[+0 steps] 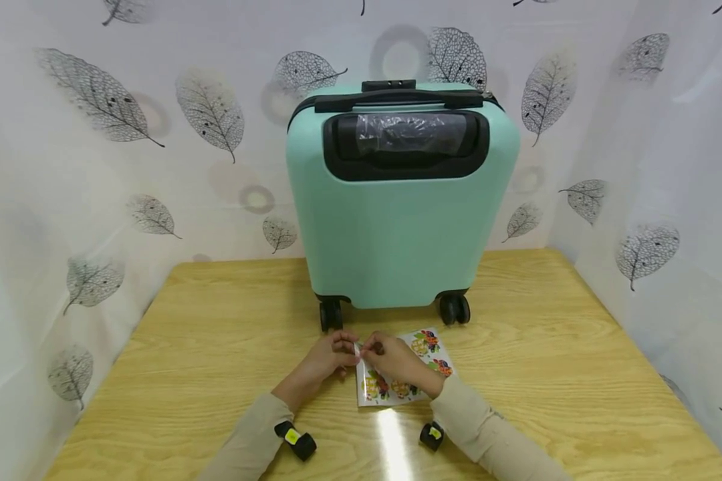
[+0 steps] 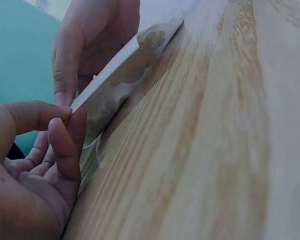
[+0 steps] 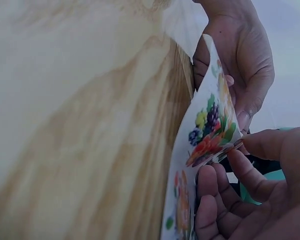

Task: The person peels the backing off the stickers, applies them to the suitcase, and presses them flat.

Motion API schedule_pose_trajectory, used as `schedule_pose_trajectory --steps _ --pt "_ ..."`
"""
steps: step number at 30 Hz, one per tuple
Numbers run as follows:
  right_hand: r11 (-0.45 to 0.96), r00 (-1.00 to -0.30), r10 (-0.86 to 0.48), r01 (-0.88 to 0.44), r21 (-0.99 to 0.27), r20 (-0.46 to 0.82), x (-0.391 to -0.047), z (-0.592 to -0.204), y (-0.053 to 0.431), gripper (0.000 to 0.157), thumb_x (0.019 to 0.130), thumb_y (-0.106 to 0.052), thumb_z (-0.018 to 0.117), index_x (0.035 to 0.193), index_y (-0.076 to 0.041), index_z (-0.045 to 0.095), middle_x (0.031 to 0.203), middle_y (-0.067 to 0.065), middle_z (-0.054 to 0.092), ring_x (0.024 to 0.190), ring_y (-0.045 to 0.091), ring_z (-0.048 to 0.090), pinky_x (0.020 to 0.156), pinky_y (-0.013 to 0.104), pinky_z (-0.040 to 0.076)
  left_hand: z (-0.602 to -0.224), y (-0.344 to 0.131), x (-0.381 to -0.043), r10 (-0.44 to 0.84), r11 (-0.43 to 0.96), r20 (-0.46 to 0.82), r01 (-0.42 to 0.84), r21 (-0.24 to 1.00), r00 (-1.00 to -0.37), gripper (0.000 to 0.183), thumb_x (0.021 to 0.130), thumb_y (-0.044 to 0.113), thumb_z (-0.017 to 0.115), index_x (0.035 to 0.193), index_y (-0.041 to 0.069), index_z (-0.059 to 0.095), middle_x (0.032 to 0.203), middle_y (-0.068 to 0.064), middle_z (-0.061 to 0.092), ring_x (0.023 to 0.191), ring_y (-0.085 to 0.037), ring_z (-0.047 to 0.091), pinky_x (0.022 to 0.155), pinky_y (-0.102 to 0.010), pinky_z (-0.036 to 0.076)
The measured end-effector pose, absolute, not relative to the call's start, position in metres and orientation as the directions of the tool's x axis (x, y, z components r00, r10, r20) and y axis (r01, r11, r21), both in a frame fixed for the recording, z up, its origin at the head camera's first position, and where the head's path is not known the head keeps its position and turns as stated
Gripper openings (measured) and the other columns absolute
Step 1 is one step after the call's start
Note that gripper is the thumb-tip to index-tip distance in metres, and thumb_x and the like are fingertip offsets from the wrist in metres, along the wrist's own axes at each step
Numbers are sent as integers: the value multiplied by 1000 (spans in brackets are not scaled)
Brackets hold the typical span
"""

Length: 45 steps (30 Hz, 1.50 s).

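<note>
Your L hand & R hand each pinch the fruit sheet, side by side near its 10 o'clock corner, w/ that edge up off the wood table. The sheet is at 6 o'clock in the head view, w/ bright pics on it. At 12 o'clock from it, the big green case stands on black wheels, w/ a leafy wall behind.

Suitcase at the back of the surface, backdrop behind and at both sides, sheet before the suitcase, left hand at its left edge, right hand over it
</note>
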State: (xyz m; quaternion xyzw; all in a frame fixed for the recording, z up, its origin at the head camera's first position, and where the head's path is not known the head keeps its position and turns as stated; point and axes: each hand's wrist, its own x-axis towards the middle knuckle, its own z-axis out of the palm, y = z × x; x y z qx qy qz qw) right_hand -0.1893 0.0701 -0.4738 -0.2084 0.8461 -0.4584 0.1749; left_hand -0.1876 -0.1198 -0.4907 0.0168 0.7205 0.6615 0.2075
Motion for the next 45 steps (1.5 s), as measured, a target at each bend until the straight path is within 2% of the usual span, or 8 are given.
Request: schedule_pose_trajectory --steps 8,16,22,28,37,40,45 --pt "518 -868 -484 -177 -837 -116 -189 -472 70 15 99 -17 53 97 -5 63 77 4 62 57 9 51 50 23 40 -490 -120 -187 295 116 -281 -257 959 -913 36 83 -1 66 116 -3 52 91 0 57 69 -10 53 53 -22 44" --pt "515 -867 -487 -189 -836 -104 -190 -471 72 16 99 -13 51 97 -3 63 78 4 61 59 9 52 51 21 41 -490 -120 -187 297 106 -276 -256 961 -914 35 83 -2 65 115 -4 52 88 0 55 68 -10 53 53 -22 45" --pt "533 -868 -485 -200 -822 -104 -193 -473 77 17 100 -14 50 98 -4 64 81 3 62 58 10 48 50 23 39 -491 -121 -188 300 120 -278 -253 960 -913 38 83 0 67 117 -3 53 92 -3 59 71 -11 55 56 -24 46" --pt "522 -873 -482 -213 -826 -80 -194 -474 81 18 99 -14 51 98 -2 65 87 7 65 63 11 50 54 23 41 -493 -121 -189 307 126 -279 -252 959 -910 37 84 1 68 118 -2 53 89 -1 57 71 -10 55 57 -25 47" --pt "515 -896 -420 -105 -851 -143 -193 -472 90 19 99 -16 50 100 -3 64 92 8 65 70 13 59 60 26 49 -492 -120 -187 298 129 -268 -239 962 -916 38 84 0 67 119 -3 52 87 -1 56 70 -12 54 56 -26 47" --pt "496 -895 -421 -94 -863 -144 -194 -474 94 20 100 -14 49 101 -1 63 89 8 64 69 12 56 59 24 48 -491 -119 -186 288 145 -275 -242 959 -917 37 84 0 67 119 -2 53 87 0 55 70 -12 54 56 -26 47" --pt "461 -892 -426 -70 -885 -151 -197 -475 103 22 101 -15 48 103 1 63 82 9 62 58 11 46 50 24 39 -490 -119 -186 281 165 -275 -236 958 -920 37 85 0 67 118 -2 53 87 -1 55 70 -12 53 56 -26 47"
